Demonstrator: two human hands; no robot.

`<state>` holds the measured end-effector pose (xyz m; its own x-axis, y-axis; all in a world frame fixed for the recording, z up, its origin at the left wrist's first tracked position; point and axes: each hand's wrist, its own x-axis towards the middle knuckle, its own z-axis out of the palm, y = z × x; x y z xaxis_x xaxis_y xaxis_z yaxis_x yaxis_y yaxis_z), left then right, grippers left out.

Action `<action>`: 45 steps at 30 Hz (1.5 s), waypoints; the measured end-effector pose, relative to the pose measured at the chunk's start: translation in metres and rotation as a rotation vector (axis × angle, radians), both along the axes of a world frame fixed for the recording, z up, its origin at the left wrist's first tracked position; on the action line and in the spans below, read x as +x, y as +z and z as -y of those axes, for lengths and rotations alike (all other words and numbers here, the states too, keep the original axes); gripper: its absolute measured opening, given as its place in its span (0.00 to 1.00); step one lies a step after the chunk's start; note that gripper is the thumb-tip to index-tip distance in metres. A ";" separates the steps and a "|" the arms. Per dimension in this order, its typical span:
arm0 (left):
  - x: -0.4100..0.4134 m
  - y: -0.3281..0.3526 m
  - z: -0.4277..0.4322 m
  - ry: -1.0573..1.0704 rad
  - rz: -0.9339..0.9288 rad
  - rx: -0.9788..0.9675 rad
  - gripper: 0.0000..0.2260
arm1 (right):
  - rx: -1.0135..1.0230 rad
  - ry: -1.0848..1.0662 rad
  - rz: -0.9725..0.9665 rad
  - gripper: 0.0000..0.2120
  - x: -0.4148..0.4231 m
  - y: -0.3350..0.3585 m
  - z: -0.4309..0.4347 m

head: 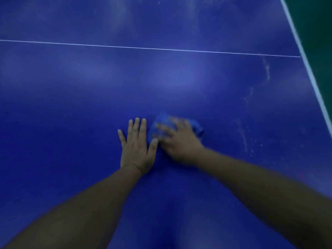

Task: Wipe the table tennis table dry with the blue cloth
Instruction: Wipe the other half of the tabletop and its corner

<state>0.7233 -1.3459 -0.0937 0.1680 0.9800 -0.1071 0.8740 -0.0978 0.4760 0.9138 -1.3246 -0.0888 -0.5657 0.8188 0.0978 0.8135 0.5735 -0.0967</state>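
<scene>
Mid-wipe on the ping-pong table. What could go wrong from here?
1. The blue cloth is bunched small under the right hand, so each pass may cover little and leave wet strips.
2. Whitish streaks and droplets lie to the right, near the white edge line of the table; they could be missed.
3. The left hand rests flat on the table beside the cloth and may smear the surface.

Cloth [161, 121] on table [71, 105] under right hand [179, 142]; left hand [136, 150] just left of it.
</scene>
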 end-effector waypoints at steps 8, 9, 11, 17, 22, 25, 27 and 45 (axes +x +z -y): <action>-0.040 0.013 0.055 -0.281 0.106 0.029 0.31 | -0.156 0.235 0.090 0.17 -0.015 0.001 0.232; -0.051 0.013 0.072 -0.336 0.058 0.035 0.30 | -0.110 0.096 0.077 0.17 -0.012 -0.001 0.219; -0.072 0.011 0.102 -0.401 -0.010 0.031 0.29 | -0.159 -0.373 0.028 0.19 -0.005 0.005 0.182; -0.137 0.006 0.158 -0.366 -0.082 -0.002 0.28 | -0.318 -0.755 0.001 0.22 -0.093 0.019 0.205; -0.171 0.003 0.189 -0.353 -0.173 -0.090 0.31 | -0.480 -0.338 0.118 0.20 -0.186 0.023 0.334; -0.172 0.006 0.201 -0.392 -0.223 -0.074 0.31 | -0.547 -0.386 0.183 0.22 -0.167 0.031 0.351; -0.169 0.007 0.208 -0.432 -0.275 -0.066 0.31 | -0.572 -0.579 0.139 0.23 -0.138 0.033 0.341; -0.168 -0.007 0.212 -0.469 -0.292 -0.015 0.32 | -0.675 -0.467 0.304 0.25 -0.185 0.033 0.340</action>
<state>0.5556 -1.5578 -0.1005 0.5471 0.8054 -0.2280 0.8344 -0.5033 0.2246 0.7290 -1.6645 -0.0560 -0.0808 0.8020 -0.5918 0.9966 0.0736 -0.0363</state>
